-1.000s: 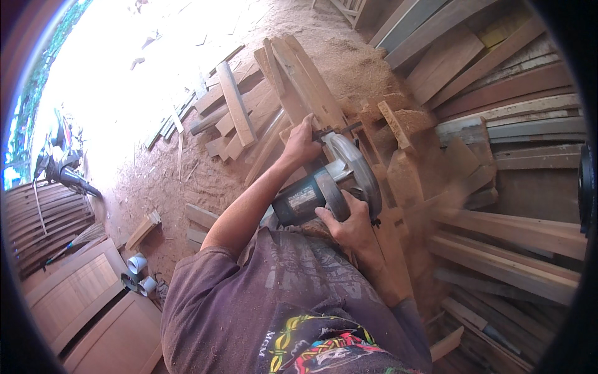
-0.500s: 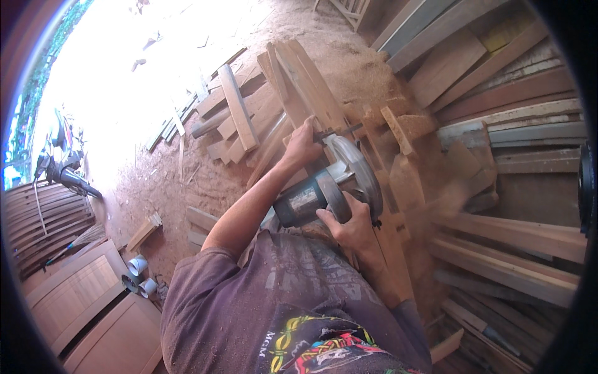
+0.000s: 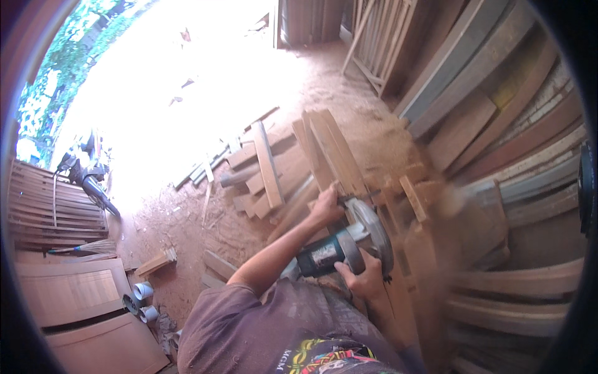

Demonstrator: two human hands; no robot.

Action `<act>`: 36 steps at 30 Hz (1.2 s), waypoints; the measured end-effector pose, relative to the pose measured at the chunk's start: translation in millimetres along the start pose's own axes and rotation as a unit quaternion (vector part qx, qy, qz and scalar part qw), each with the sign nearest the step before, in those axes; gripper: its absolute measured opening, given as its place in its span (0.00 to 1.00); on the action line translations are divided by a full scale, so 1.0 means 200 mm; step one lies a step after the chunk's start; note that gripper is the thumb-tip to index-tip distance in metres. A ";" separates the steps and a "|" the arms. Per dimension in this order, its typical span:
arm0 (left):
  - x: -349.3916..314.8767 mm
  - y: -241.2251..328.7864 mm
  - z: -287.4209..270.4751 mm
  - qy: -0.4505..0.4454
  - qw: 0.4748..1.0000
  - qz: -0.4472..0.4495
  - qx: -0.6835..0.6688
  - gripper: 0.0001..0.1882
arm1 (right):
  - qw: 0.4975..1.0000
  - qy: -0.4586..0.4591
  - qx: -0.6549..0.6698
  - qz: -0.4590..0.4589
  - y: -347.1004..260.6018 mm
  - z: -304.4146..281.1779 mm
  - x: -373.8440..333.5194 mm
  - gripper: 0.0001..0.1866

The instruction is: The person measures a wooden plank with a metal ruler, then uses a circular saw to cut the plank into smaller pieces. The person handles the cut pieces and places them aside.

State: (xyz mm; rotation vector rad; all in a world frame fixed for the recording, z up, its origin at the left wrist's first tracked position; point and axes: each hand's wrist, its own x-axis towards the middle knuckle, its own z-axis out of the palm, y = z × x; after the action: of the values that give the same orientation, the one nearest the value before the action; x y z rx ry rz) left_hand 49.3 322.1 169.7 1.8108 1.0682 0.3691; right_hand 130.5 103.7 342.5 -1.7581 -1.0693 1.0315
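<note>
A power saw (image 3: 339, 249) with a dark green motor body and a round silver blade guard lies against a pale wooden strip (image 3: 414, 199) in the middle of the picture. My right hand (image 3: 364, 280) grips the saw's body from below. Just above the blade guard, my left hand (image 3: 327, 206) is closed on the near end of the wooden workpiece (image 3: 339, 187), with the arm stretched out. A blur of sawdust (image 3: 464, 212) hangs to the right of the blade guard. The blade itself is hidden.
Loose planks and offcuts (image 3: 268, 168) lie piled on the sandy ground behind the saw. Long boards (image 3: 498, 124) are stacked along the right. Wooden door panels (image 3: 81, 311), short grey pipe pieces (image 3: 142, 292) and a broom (image 3: 87, 247) are at the lower left.
Both hands stay where they were on the saw and the wood. The sawdust blur to the right of the guard has grown. The view has shifted slightly.
</note>
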 end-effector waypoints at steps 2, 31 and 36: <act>-0.01 0.15 -0.05 -0.015 0.999 -0.042 0.014 0.45 | 1.000 -0.002 -0.005 0.021 0.00 -0.01 0.01 0.14; 0.06 0.11 -0.11 0.001 1.000 0.008 -0.012 0.44 | 0.999 0.022 0.022 -0.016 0.01 0.05 0.11 0.10; 0.09 0.08 -0.12 -0.001 1.000 0.000 -0.019 0.45 | 0.999 0.022 0.024 -0.019 0.01 0.06 0.13 0.10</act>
State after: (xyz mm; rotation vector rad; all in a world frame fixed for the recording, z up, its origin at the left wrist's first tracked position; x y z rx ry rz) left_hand 52.4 347.0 191.5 1.7775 1.0532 0.3854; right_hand 127.4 129.4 330.9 -1.7087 -1.0392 0.9840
